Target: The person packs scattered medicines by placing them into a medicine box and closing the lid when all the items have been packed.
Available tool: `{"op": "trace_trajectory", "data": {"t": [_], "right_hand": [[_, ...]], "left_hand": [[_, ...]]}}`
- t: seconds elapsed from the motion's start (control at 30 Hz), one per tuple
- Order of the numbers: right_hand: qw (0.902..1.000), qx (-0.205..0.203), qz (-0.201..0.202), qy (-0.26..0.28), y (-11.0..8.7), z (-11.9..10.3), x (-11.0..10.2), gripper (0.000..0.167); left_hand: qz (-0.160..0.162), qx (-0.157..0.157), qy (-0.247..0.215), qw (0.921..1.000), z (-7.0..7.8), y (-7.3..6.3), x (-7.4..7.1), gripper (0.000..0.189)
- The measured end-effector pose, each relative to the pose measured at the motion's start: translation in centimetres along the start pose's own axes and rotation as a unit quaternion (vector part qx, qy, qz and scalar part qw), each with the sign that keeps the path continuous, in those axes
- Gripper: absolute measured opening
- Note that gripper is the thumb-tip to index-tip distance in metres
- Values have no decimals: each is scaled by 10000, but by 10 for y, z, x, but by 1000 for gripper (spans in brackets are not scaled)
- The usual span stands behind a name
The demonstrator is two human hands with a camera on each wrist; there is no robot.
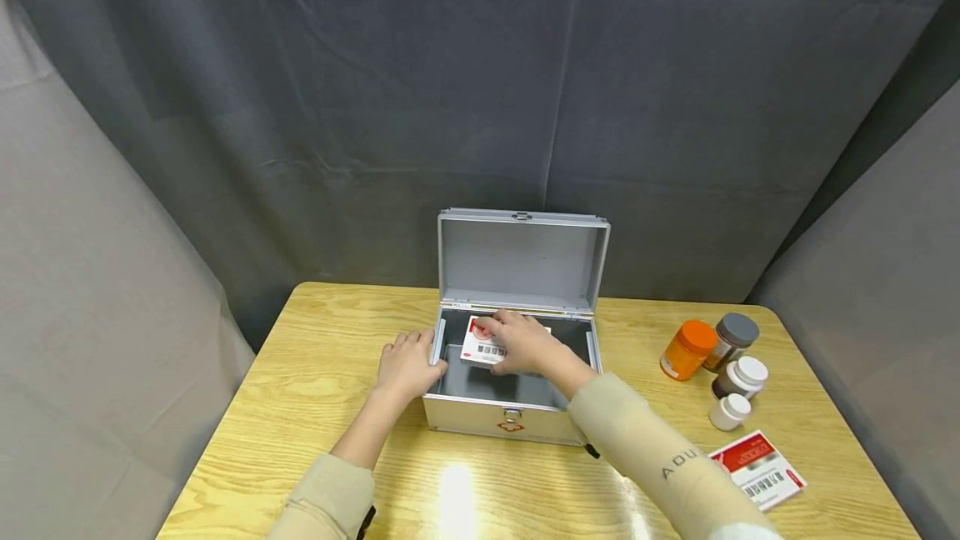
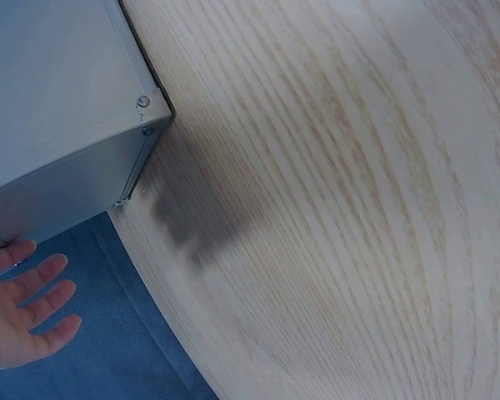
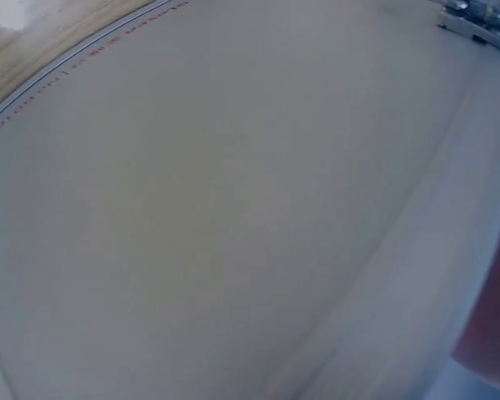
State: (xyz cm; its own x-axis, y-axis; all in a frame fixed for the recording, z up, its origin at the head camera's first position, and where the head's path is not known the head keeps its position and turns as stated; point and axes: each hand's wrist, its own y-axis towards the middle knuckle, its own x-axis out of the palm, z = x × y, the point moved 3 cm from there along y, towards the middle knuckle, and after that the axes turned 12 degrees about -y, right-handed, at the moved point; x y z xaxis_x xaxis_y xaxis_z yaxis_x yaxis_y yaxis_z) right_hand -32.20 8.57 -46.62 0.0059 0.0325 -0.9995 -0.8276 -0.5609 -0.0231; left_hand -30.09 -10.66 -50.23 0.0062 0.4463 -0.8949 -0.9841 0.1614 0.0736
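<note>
A silver metal first-aid case (image 1: 468, 417) stands on the table with its lid (image 1: 525, 261) raised. My right hand (image 1: 527, 346) reaches inside and grips a white and red medicine box (image 1: 477, 347) between thumb and fingers, label side up. At the case's left rim rests my left hand (image 1: 408, 367), thumb at the edge. In the left wrist view the fingers (image 2: 46, 304) of that hand are spread and relaxed beside the case's side wall (image 2: 75, 196). The right wrist view is filled by the case's front (image 3: 217, 192), with a metal latch (image 3: 483, 21) in the corner.
To the right stand an orange bottle (image 1: 688, 350), a grey-capped bottle (image 1: 732, 340), a white-capped dark bottle (image 1: 741, 376) and a small white bottle (image 1: 730, 412). Nearer lies another red and white medicine box (image 1: 761, 471). Grey curtains (image 1: 360, 132) surround the wooden table (image 1: 330, 357).
</note>
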Motion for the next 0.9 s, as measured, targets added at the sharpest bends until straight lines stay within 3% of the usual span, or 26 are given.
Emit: {"op": "trace_trajectory", "data": {"t": [0.33, 0.6, 0.9], "right_hand": [[9982, -282, -518, -143, 16, -8, 7, 79], [9950, -289, -841, -446, 28, -14, 20, 82], [9923, -157, -1173, -376, 36, -21, 34, 84]], "left_hand": [[9, -5, -6, 10000, 0, 0, 0, 64], [-55, -26, -79, 10000, 0, 1, 1, 65], [-119, -45, -110, 9999, -1, 0, 0, 64]]}}
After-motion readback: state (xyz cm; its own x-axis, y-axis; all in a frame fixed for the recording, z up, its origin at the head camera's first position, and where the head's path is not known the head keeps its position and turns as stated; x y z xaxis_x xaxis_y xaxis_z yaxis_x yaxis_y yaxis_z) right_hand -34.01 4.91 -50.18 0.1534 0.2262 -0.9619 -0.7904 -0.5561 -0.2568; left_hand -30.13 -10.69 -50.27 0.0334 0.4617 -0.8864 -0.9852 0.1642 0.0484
